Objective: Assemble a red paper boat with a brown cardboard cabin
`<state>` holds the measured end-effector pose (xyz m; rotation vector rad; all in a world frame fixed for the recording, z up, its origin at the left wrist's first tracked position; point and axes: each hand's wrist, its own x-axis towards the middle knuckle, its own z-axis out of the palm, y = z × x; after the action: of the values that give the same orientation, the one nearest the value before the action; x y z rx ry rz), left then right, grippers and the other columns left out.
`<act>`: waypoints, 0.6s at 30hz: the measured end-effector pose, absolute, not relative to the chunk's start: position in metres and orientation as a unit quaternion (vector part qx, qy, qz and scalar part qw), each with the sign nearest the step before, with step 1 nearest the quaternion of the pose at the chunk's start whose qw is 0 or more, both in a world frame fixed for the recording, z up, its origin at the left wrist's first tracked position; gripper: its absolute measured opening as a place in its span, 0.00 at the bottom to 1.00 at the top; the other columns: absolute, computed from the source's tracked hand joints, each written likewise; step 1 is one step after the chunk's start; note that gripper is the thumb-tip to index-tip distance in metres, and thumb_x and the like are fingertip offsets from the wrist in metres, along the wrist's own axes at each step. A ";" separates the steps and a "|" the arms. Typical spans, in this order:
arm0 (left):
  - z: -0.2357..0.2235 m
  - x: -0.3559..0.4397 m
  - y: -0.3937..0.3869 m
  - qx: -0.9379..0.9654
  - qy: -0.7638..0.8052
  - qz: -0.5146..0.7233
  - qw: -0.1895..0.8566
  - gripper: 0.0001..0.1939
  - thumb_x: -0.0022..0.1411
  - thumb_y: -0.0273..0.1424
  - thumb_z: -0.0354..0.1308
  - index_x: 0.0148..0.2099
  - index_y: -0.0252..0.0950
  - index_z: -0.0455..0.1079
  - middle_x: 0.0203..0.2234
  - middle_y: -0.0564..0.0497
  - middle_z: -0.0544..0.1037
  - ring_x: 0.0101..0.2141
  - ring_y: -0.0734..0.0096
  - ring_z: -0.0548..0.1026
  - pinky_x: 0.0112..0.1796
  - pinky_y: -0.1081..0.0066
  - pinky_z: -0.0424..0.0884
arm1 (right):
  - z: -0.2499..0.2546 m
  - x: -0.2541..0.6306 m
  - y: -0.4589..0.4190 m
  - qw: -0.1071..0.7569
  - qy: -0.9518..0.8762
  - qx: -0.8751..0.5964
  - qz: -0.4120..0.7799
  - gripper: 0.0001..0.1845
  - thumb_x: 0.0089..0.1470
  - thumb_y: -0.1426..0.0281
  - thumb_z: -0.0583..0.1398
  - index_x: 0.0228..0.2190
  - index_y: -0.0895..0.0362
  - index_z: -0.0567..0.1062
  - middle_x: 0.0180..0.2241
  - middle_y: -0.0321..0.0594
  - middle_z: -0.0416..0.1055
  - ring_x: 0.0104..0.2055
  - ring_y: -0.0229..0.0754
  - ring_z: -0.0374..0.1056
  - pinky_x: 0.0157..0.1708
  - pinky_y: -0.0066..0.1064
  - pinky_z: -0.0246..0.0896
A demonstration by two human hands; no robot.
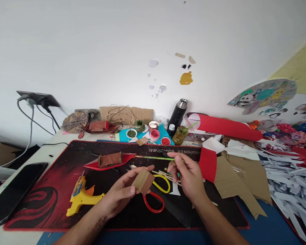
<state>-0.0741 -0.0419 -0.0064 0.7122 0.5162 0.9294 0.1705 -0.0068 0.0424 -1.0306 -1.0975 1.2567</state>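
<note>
The step in hand looks like a painting one, judging by how the two hands hold their things. The left hand (116, 198) holds a small folded piece of cardboard (142, 181) up off the mat (58, 200), pinching it with the thumb at its near edge and the fingers behind; the index finger reaches along the far side. One face is plain tan, while the face toward the right fingers is a redder brown. The right hand (190, 177) pinches a slim green paintbrush (154, 157) between thumb and fingertips, its tip pointing away to the left, beyond the left fingertips. That tip lines up with the end of a red boat model (111, 160); whether it touches the boat or merely hangs over it is hard to tell from this angle.

Scissors (154, 210) with red and yellow handles lie just beside the left fingers, and a yellow glue gun (81, 200) is to the left of that hand. Beyond the fingertips stands an open jar of red paint (154, 134). Bringing the brush onto the cardboard would call for a steady left pinch, a light right one, and fingertips clear of the face being coated.
</note>
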 end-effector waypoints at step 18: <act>-0.002 -0.074 -0.040 0.345 0.217 0.494 0.768 0.35 0.60 0.47 0.76 0.66 0.42 0.78 0.75 0.37 0.64 0.63 0.44 0.73 0.56 0.56 0.75 | 0.017 0.152 -0.042 0.516 -0.428 -0.408 0.619 0.20 0.66 0.51 0.68 0.44 0.54 0.87 0.27 0.39 0.79 0.17 0.32 0.64 0.18 0.25 0.55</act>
<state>-0.0742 -0.0398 -0.0024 0.7499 0.4702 1.0730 0.1520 -0.0424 0.0170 -0.9805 -1.0280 1.4869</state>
